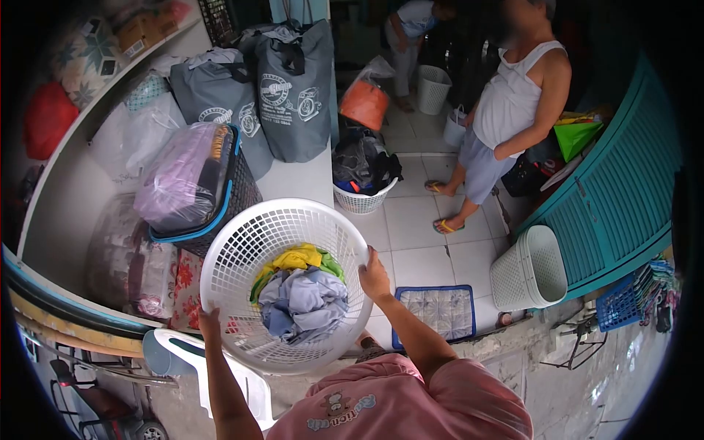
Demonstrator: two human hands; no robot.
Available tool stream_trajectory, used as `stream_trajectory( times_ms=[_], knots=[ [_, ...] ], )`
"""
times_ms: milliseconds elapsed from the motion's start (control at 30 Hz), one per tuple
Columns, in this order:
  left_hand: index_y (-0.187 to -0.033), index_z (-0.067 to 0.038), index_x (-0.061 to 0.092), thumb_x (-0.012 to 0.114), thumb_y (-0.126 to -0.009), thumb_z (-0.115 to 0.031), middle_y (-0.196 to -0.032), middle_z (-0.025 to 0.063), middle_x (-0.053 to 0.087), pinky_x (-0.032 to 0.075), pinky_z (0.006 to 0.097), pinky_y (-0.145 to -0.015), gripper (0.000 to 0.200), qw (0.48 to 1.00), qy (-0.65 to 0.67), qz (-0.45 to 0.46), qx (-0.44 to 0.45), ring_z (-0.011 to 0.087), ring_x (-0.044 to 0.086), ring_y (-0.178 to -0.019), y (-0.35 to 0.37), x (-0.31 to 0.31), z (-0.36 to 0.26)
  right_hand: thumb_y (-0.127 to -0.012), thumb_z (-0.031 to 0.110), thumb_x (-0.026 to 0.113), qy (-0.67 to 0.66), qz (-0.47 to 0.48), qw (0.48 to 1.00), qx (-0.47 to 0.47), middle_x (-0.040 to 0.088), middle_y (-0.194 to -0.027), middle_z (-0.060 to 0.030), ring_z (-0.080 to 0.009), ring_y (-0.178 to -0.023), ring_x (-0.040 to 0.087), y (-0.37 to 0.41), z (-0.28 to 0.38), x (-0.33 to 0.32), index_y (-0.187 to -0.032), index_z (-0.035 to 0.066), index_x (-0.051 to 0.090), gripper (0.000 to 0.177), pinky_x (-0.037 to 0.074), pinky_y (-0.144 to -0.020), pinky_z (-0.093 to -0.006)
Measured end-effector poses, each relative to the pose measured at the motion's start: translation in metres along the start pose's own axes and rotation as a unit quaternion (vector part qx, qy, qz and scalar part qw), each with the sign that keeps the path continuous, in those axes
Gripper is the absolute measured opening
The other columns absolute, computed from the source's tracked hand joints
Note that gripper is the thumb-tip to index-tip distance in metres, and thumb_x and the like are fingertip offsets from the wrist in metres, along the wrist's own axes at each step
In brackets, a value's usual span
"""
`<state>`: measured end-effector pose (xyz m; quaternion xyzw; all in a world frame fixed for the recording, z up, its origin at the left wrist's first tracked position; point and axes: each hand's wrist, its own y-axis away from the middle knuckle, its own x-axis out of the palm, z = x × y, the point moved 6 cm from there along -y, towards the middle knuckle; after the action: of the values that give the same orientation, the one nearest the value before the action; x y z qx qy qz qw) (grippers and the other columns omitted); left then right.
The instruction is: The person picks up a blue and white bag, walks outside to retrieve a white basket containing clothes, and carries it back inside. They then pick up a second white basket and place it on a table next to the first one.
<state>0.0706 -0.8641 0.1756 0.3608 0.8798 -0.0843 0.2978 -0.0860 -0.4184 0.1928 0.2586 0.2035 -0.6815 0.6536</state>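
Between my two hands is a round white plastic laundry basket (227, 257) with a slotted wall, tilted so that I see into it. Inside lie light blue-grey clothes (304, 301), with a yellow and green garment (297, 257) behind them. My left hand (210, 323) is closed on the rim at the lower left. On the right side, my right hand (375, 277) grips the rim; part of its fingers is hidden by the edge. The basket is in front of a white plastic chair (253, 392), partly covering it.
Grey laundry bags (297, 95) and a dark basket (246, 194) with plastic-wrapped laundry stand on the left counter. A full white basket (361, 202) is on the tiles. One person (521, 95) stands ahead, another (414, 33) bends behind. Stacked hampers (513, 275) and a mat (436, 315) lie right.
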Motion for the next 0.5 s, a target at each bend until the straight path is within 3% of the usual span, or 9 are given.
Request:
stream_trajectory(
  times_ms=[367,500],
  knots=[
    [-0.103,-0.001,0.042,0.059,-0.068,-0.015,-0.087,0.0172,0.056,0.045,0.0332,-0.059,0.041,1.000,-0.011,-0.012,-0.020,0.0274,0.057,-0.070,0.005,-0.002,-0.005,-0.073,0.011,0.044,-0.001,0.001,1.000,0.008,0.049,-0.102,-0.0225,-0.0388,-0.090,0.049,0.001,-0.003,0.000,-0.120,0.010,0.024,0.050,0.039,-0.076,-0.0448],
    [-0.099,0.003,0.044,0.061,-0.066,-0.014,-0.087,0.0199,0.056,0.043,0.0363,-0.066,0.041,0.999,-0.021,-0.025,0.009,0.0314,0.057,-0.076,-0.009,0.000,0.020,-0.073,0.012,0.044,-0.009,0.002,1.000,0.009,0.049,-0.103,-0.0226,-0.0389,-0.090,0.049,0.004,0.001,-0.004,-0.119,0.010,0.025,0.050,0.039,-0.077,-0.0449]
  ],
)
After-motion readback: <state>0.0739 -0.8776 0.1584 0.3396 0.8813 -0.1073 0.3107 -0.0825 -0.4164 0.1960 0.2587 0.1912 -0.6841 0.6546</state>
